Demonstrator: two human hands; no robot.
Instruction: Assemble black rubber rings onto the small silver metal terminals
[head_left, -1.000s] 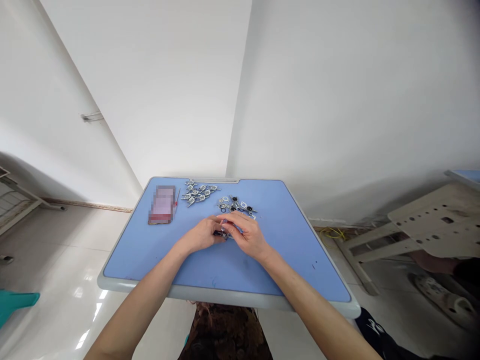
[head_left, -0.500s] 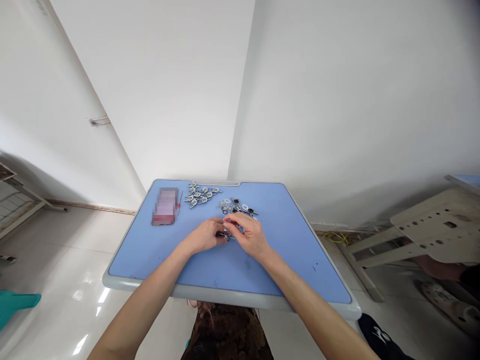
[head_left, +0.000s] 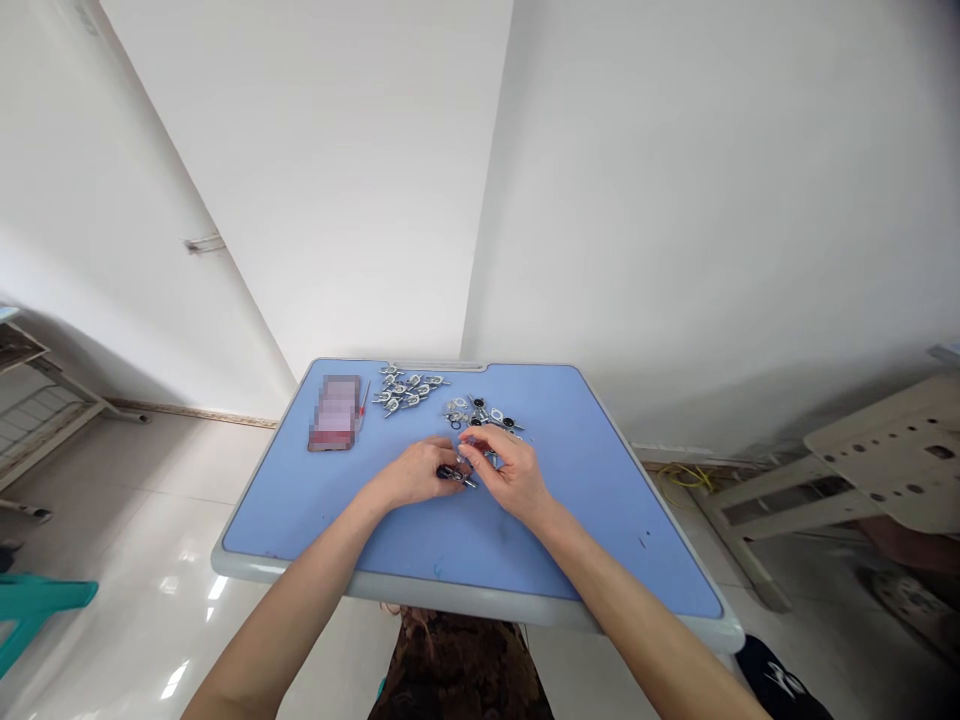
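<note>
Both hands meet: our left hand [head_left: 409,475] and right hand [head_left: 506,475] pinch a black-ringed metal fitting [head_left: 452,473], steadying it from two sides.

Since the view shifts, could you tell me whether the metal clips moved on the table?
No, the metal clips sit unchanged against the table's far edge.

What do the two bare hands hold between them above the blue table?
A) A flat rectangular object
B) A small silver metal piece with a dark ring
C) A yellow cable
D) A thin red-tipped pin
B. The small silver metal piece with a dark ring shows at the fingers of the left hand and the right hand.
</note>
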